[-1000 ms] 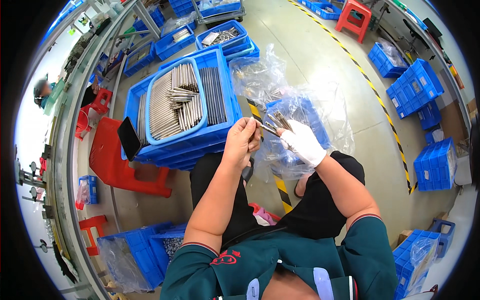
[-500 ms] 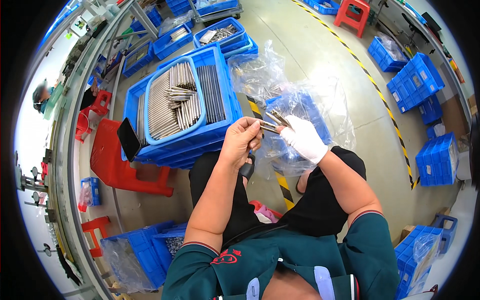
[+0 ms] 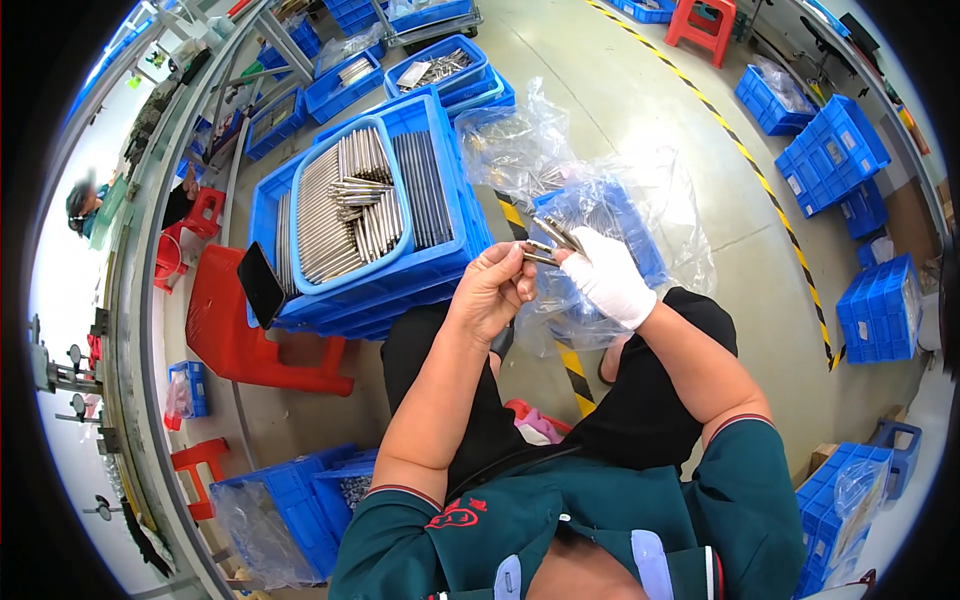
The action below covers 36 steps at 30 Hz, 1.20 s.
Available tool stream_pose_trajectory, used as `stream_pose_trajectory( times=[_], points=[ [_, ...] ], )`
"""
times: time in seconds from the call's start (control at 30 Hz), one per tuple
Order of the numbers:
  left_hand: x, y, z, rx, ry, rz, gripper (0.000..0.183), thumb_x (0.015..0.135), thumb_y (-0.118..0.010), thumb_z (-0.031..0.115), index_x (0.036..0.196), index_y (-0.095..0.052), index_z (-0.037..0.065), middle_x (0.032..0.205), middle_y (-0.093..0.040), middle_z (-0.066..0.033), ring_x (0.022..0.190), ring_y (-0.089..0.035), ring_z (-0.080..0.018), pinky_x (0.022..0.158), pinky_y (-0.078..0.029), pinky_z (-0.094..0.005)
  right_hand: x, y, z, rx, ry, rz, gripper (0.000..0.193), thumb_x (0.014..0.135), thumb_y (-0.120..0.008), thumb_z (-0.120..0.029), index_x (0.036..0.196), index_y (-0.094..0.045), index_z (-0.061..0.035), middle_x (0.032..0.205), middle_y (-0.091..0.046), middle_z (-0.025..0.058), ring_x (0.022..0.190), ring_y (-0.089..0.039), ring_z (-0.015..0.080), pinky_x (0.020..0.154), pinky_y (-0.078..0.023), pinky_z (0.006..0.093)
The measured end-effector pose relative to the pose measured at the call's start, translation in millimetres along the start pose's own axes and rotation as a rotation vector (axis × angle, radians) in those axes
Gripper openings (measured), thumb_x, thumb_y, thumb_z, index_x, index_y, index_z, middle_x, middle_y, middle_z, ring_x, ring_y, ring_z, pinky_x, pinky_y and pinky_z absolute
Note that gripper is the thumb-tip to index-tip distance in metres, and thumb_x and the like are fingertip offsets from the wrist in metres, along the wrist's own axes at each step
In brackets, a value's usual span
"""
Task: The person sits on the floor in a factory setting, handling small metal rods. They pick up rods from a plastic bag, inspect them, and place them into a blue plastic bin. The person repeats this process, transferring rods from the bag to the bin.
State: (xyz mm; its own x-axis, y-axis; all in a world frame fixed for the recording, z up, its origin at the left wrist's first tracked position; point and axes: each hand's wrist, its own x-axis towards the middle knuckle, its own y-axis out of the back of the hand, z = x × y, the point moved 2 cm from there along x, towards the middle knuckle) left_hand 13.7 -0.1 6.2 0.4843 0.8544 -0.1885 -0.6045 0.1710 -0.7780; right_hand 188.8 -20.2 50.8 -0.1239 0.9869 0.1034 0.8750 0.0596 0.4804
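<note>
Several shiny metal rods (image 3: 556, 232) stick out of my right hand (image 3: 608, 282), which wears a white glove and is closed around them. My bare left hand (image 3: 492, 288) pinches the end of one short metal rod (image 3: 541, 254) between thumb and fingers, close beside the gloved fingertips. Both hands are above my knees. Below and beyond them, a blue crate (image 3: 632, 225) lined with a clear plastic bag (image 3: 680, 215) holds more rods, partly hidden by the plastic. To the left, a light blue tray (image 3: 407, 190) full of neatly laid metal rods rests on stacked blue crates (image 3: 455, 262).
Darker rods (image 3: 423, 190) lie beside the tray. A black phone-like slab (image 3: 262, 285) leans on the stack's near left corner. A red stool (image 3: 225, 320) stands left, and a metal-framed workbench (image 3: 150, 290) runs along that side. Blue crates (image 3: 875, 310) line the right.
My left hand has shifted slightly to the right and down, its fingers still pinching the rod. The gloved right hand keeps its bundle almost in place.
</note>
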Motion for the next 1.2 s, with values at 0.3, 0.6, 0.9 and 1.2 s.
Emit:
stream_pose_trajectory(
  times=[0.3,0.6,0.9,1.2],
  points=[
    [-10.3,-7.4,8.9,0.8,-0.338,0.271,0.02,0.089,-0.064,0.02,0.09,-0.064,-0.001,0.068,-0.056,0.0,0.059,-0.047,-0.0052,0.054,-0.038,-0.0197,3.6,-2.7,5.9,-0.054,0.0,-0.048,0.028,0.089,-0.056,-0.029,0.086,-0.056,-0.0007,0.067,-0.053,0.0164,0.061,-0.053,0.0289,0.059,-0.043,0.0373],
    [-12.6,-13.7,17.6,0.698,-0.37,0.291,0.019,0.087,-0.066,0.017,0.089,-0.065,-0.001,0.075,-0.057,0.0029,0.069,-0.046,-0.0037,0.062,-0.036,-0.02,4.4,1.2,4.4,-0.075,0.065,-0.08,0.026,0.088,-0.057,-0.028,0.086,-0.056,-0.0023,0.068,-0.056,0.0174,0.063,-0.056,0.0334,0.059,-0.043,0.0392],
    [-9.9,-6.0,15.3,0.705,-0.265,0.266,0.019,0.085,-0.068,0.019,0.086,-0.065,0.0,0.076,-0.06,0.0013,0.07,-0.048,-0.0049,0.066,-0.038,-0.0217,-0.6,-3.0,-7.5,-0.33,0.179,-0.056,0.015,0.086,-0.058,-0.021,0.088,-0.057,-0.0058,0.072,-0.057,0.018,0.065,-0.058,0.0366,0.057,-0.044,0.041],
    [-9.5,-5.2,11.8,0.62,-0.213,0.233,0.021,0.086,-0.069,0.022,0.082,-0.065,0.002,0.072,-0.057,0.0033,0.065,-0.043,-0.0029,0.06,-0.034,-0.0198,-1.8,-5.0,0.4,-0.338,0.224,-0.049,0.02,0.09,-0.052,-0.028,0.086,-0.053,-0.0085,0.069,-0.059,0.0141,0.062,-0.059,0.0349,0.057,-0.046,0.0437]
  ],
)
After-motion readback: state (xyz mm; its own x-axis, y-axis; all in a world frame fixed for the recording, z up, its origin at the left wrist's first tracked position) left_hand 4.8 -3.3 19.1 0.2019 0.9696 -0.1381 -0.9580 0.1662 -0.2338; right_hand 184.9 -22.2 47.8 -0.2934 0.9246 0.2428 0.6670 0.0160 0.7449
